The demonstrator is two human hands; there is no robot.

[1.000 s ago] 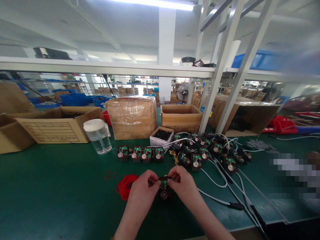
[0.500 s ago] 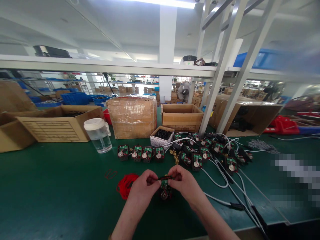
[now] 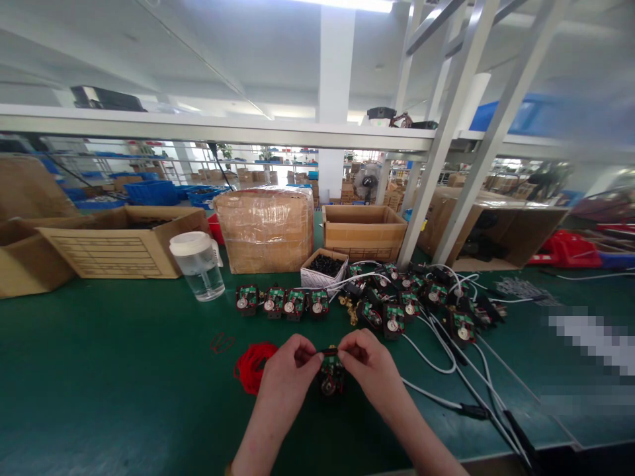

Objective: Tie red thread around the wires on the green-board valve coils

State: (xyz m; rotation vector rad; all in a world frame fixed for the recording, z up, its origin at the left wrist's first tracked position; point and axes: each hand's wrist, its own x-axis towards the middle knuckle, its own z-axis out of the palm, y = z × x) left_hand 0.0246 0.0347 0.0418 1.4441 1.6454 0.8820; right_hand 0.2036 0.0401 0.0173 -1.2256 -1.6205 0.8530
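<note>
On the green bench in front of me is a small black unit with a green circuit board (image 3: 331,378) and a round metal disc facing me. My left hand (image 3: 292,371) pinches at its upper left edge, thumb against forefinger. From the other side my right hand (image 3: 368,362) pinches at the upper right edge. A thin dark strip with a reddish tint spans between the fingertips; its kind is too small to make out. Beside my left wrist lies a bundle of red wire (image 3: 254,367), with a few loose red wires (image 3: 221,342) farther left.
Behind my hands stand several similar units in a row (image 3: 294,303). More units with white cables (image 3: 436,297) crowd the right. A small box of black parts (image 3: 325,266), a lidded water jug (image 3: 198,268), cardboard boxes (image 3: 265,231) and a metal post (image 3: 431,158) line the back.
The fingertips are slightly shifted along the unit's top edge, both hands still pinching. The whole scene sits a little farther right in view; the bench items look unmoved.
</note>
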